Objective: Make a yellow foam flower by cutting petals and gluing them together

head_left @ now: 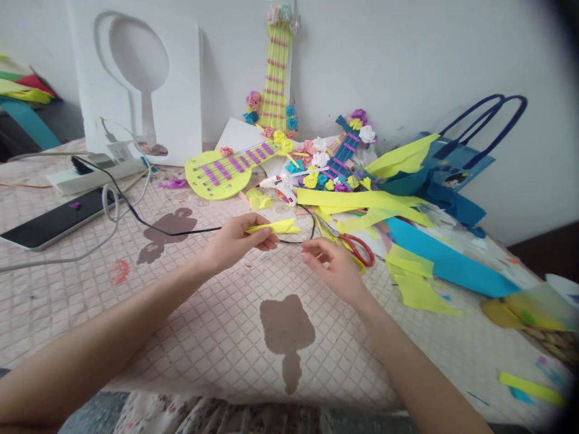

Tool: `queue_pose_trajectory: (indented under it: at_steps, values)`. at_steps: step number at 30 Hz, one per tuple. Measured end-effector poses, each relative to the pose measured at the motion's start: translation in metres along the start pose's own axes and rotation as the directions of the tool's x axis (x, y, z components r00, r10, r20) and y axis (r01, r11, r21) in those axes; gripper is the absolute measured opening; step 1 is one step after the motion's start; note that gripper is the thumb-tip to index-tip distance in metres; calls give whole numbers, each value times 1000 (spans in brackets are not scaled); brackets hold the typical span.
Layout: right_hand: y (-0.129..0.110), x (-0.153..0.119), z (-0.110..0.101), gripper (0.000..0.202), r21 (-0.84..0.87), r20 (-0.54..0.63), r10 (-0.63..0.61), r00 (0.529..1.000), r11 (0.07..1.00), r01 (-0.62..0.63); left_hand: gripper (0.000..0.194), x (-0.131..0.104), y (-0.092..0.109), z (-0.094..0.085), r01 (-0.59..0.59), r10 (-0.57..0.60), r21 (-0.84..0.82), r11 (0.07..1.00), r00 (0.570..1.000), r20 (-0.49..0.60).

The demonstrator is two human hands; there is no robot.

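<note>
Head cam looked down at a quilted pink table cover (212,325) with brown bear-ish shapes printed on it. Left hand (235,240) had its fingers pinched shut on a yellow foam strip (277,227), a thin, long, pointed piece that looked folded or rolled along its length, held a bit above the cover near the middle of the table. Right hand (332,265) hovered just beside it with the fingers loosely curled and apart, nothing in them as far as I could tell.

Container-wise, the only real one was a blue tote bag (456,160) with dark looped handles against the wall on the right, and a yellow sheet was poking out of its top. Couldn't see what else was inside.

Just past the right hand were red-handled scissors (357,247) lying flat, next to a heap of yellow foam scraps (362,202) and a big blue foam sheet (446,259), all soft matte stuff with jagged cut edges. A white glue gun (283,184) sat behind the strip, with a black cord (149,226) snaking left. Further back, a yellow foam guitar (226,172) with purple bars lay flat, and a second one (275,78) leaned upright on the wall, both dotted with little rolled foam roses. Far left: a phone (54,220) and a white power strip (90,172).
</note>
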State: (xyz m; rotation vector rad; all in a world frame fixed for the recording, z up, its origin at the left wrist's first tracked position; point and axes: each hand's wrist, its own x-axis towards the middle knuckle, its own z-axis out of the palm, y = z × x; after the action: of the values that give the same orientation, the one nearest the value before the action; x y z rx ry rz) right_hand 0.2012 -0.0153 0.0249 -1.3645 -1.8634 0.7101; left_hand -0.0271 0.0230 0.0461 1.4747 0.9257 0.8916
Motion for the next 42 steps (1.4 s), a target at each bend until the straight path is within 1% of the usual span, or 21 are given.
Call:
queue_pose_trajectory:
  at_steps: [2,5,7,8,10,12,15,17,18,20,22,23,25,28,31,32,35,37,39,42]
  values:
    - [-6,-2,19,23,109,91,17,996,994,-27,21,0,0,0,-10,10,-17,1000,1000,5]
    - [-4,-2,40,44,246,174,57,983,964,-99,21,-1,0,0,-17,18,-34,999,1000,23]
    - [-1,-1,47,55,308,237,75,969,940,-148,22,-1,0,1,-13,15,-47,999,999,33]
    - [0,0,49,57,331,267,78,961,929,-168,22,-2,0,1,-9,11,-53,999,999,36]
    - [1,0,51,53,343,295,76,953,922,-180,22,-3,1,3,-2,5,-64,998,999,46]
    - [1,1,51,41,286,258,70,964,947,-145,21,-4,1,4,5,0,-81,997,998,61]
    - [1,2,52,20,193,140,11,990,980,-39,20,-4,0,6,24,-13,-128,992,996,86]
    - [2,2,52,13,203,84,-25,996,979,7,19,-4,-1,6,40,-25,-158,987,995,95]
    - [3,2,53,11,221,80,-26,996,975,8,19,-4,-2,7,47,-30,-172,984,995,99]
    - [5,1,53,10,264,120,0,993,964,-32,20,-3,-4,7,62,-40,-200,978,993,112]
    - [6,0,54,12,317,182,30,983,944,-88,20,-3,-6,8,78,-50,-224,971,991,127]
    - [6,0,54,14,349,194,36,980,931,-103,20,-3,-7,8,85,-56,-233,969,990,131]
    - [5,0,53,17,390,173,36,984,915,-102,20,-4,-8,9,96,-66,-241,966,989,132]
    - [1,0,49,16,361,129,16,991,930,-62,19,-5,-8,11,104,-74,-243,964,989,130]
    - [-4,-2,44,13,353,143,-5,990,934,-46,18,-5,-8,12,106,-75,-247,963,989,130]
    - [-5,-3,43,13,376,164,0,986,925,-62,18,-5,-8,12,106,-74,-249,963,988,135]
    - [-6,-5,43,17,464,239,54,970,870,-163,19,-4,-11,11,111,-77,-246,963,987,141]
    - [-5,-5,43,21,503,257,78,963,840,-202,20,-3,-13,11,113,-84,-241,964,988,128]
    - [-4,-3,42,20,509,252,70,965,839,-194,21,-3,-14,11,115,-89,-244,963,990,112]
    - [-2,-1,39,15,457,233,35,972,878,-141,21,-4,-13,12,128,-103,-246,961,988,112]
